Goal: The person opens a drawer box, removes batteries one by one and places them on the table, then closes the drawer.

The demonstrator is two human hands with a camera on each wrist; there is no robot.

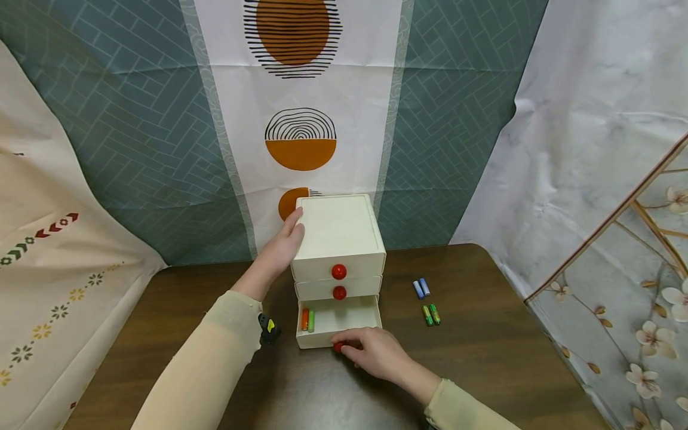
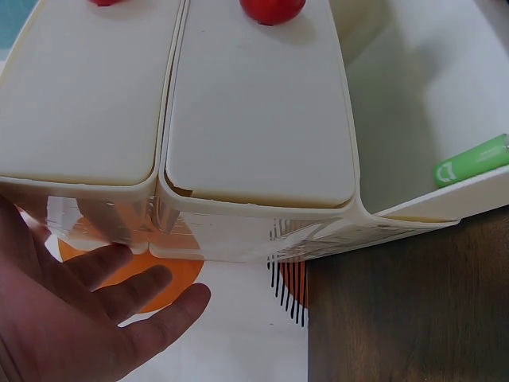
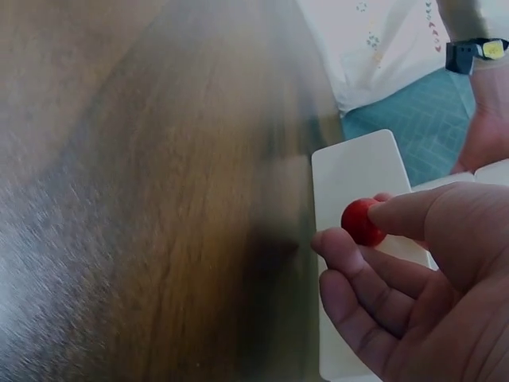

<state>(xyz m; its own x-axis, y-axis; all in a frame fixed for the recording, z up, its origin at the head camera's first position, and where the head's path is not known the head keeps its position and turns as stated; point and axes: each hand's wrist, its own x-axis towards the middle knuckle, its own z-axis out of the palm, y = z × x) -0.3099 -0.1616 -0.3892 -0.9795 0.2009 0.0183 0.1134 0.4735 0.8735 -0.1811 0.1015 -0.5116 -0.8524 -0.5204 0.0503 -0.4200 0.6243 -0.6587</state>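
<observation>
A white three-drawer cabinet (image 1: pixel 338 227) with round red knobs stands on the table, its bottom drawer (image 1: pixel 349 313) pulled out. Inside that drawer, at its left end, lie an orange battery (image 1: pixel 305 319) and a green battery (image 1: pixel 311 321) side by side. My left hand (image 1: pixel 283 245) rests against the upper left side of the cabinet; in the left wrist view its fingers (image 2: pixel 163 318) extend loosely along that side. With thumb and fingers, my right hand (image 1: pixel 376 352) pinches the bottom drawer's red knob (image 3: pixel 363 222). The upper two drawers are closed.
Right of the cabinet, two blue-and-white batteries (image 1: pixel 421 288) and two green-and-yellow batteries (image 1: pixel 431 315) lie on the dark wooden table (image 1: pixel 484 346). Patterned cloth (image 1: pixel 457 119) hangs behind the table and at both sides.
</observation>
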